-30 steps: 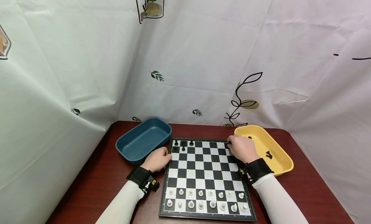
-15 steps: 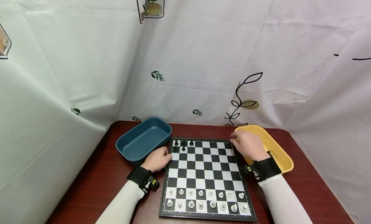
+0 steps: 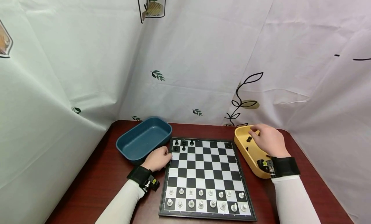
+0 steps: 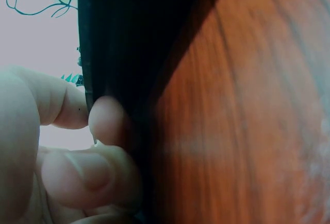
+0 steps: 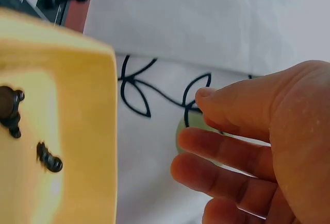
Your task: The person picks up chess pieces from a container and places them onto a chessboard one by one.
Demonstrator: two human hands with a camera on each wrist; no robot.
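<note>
Square black-and-white chessboard (image 3: 207,166), edge gripped by left hand (image 3: 157,159); right hand (image 3: 270,141) empty near yellow rectangular tray (image 3: 245,157); small white chessmen (image 3: 213,204) could be toppled by a tug.

Black-and-white chequered board (image 3: 207,167); white pieces (image 3: 191,204); black pieces (image 3: 192,143); yellow tray (image 3: 245,156); blue tray (image 3: 143,142); reddish-brown table (image 3: 95,185); leaf-printed cloth (image 3: 203,56)

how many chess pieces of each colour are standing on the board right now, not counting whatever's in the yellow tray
White pieces: 16
Black pieces: 6
Total on the board: 22
</note>
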